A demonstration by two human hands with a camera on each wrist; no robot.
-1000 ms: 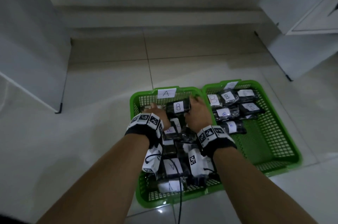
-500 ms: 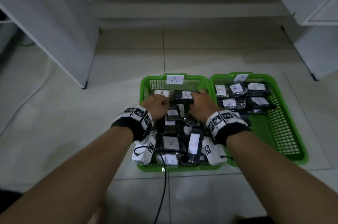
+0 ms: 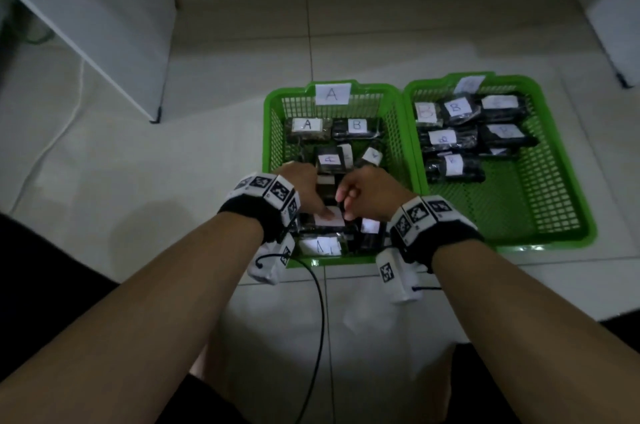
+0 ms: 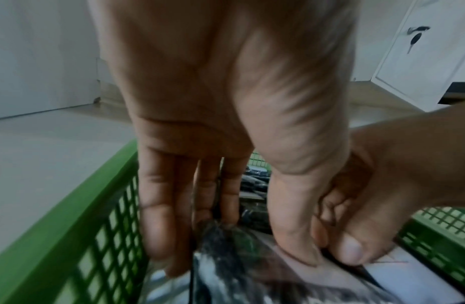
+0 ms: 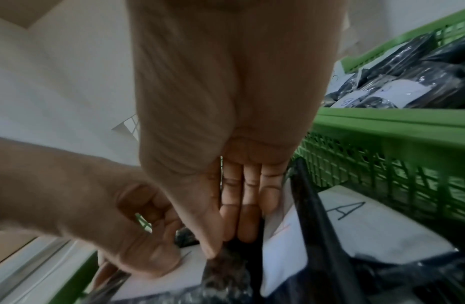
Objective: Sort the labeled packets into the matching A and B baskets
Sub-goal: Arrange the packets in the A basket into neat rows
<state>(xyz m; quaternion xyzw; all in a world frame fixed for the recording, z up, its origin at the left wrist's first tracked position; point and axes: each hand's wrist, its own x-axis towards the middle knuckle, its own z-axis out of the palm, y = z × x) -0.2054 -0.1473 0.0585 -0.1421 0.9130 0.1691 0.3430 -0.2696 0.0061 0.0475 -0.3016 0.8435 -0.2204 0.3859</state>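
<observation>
both hands pinch one dark packet (image 3: 329,221) by its top edge, left hand (image 3: 304,186) and right hand (image 3: 367,189) thumb to thumb, low in the a basket (image 3: 277,105); the slick wrap could slip, or neighbours pressed against the grip could lift too.

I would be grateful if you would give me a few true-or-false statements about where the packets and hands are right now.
1. A packet labeled B lies in the A basket. True.
2. Both hands are in the right-hand basket. False: the left hand and right hand are in the A basket.
3. The right-hand basket is packed full. False: its near part is bare.
4. The two baskets stand side by side on the tiled floor. True.
</observation>
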